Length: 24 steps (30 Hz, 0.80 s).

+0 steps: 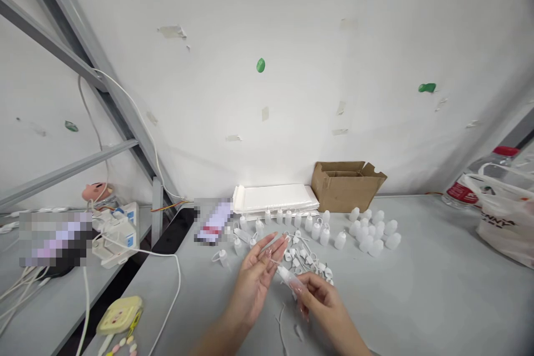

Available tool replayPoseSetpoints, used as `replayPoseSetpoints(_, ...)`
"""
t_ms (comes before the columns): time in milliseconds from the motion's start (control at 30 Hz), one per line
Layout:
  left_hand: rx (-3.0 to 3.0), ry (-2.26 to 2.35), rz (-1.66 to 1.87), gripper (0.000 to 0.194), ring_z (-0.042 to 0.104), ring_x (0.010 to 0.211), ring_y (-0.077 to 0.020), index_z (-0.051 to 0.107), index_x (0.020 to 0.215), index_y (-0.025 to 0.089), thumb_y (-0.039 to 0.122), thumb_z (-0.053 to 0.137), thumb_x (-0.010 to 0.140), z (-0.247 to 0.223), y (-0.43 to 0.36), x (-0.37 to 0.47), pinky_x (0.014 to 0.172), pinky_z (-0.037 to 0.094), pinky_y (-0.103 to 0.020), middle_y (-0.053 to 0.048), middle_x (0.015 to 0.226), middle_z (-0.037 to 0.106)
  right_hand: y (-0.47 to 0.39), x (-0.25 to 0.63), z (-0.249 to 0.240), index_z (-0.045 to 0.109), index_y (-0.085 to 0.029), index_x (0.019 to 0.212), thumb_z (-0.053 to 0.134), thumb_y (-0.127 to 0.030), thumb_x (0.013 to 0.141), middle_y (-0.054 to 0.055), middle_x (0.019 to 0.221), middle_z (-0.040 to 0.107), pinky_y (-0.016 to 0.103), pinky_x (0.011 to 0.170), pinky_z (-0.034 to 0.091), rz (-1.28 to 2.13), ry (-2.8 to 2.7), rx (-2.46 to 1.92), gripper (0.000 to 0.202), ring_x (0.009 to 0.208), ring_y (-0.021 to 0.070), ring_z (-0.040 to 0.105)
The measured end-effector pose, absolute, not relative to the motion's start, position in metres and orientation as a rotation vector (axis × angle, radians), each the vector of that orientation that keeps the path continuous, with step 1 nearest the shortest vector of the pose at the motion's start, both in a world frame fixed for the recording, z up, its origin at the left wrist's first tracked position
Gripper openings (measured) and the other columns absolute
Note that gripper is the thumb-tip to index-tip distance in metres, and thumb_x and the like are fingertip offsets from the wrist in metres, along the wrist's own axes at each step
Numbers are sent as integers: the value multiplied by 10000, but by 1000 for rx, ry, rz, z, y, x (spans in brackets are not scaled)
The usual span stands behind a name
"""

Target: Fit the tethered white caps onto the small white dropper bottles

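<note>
My right hand (pixel 315 297) grips a small translucent bottle (pixel 292 281), tilted with its white nozzle toward my left hand. At the nozzle, my left hand (pixel 258 275) pinches a thin piece with thumb and finger; its ring seems to show by the fingertips, though the detail is small. Behind and right of my hands lies a pile of white caps with straps (pixel 306 256). Small bottles with caps (pixel 324 236) stand in rows beyond it. Uncapped bottle bodies (pixel 375 231) form a group at the right.
Against the wall are white padded envelopes (pixel 275 198) and an open cardboard box (pixel 348 192). A phone (pixel 214 222), a white cable (pixel 177 289) and a yellow case (pixel 120 314) lie left. At far right are a plastic bag (pixel 504 222) and a large bottle (pixel 461 192).
</note>
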<state>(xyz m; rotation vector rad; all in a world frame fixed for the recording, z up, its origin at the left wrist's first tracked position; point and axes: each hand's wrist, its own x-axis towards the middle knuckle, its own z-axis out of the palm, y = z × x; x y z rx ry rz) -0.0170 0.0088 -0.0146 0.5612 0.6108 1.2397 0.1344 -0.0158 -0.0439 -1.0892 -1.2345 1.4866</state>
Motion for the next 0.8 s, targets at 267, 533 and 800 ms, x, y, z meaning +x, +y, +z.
replayPoseSetpoints(267,581,649,1237,293,445,1228,-244,609,1058,172,194,614,766,-16,8,-15,1062,284,-345,-127,1214,599,-17,134,-47,610,-150,750,577,-529,762,-36,543,457,232,505,374,1470,-1285,-1119,381,510,104,427)
replayPoseSetpoints(533,581,674,1231,240,450,1225,-251,624,1014,163,174,607,774,-15,7,-14,1062,273,-373,-126,1206,605,-17,132,-44,601,-154,718,592,-534,744,-41,515,459,231,495,359,1481,-1259,-1138,381,479,99,427)
replayPoseSetpoints(800,557,670,1233,205,476,1203,-239,633,974,153,168,609,771,-13,7,-14,1041,312,-335,-125,1177,624,-18,132,-43,595,-156,723,576,-547,751,-41,516,461,230,495,357,1482,-1277,-1117,393,480,101,425)
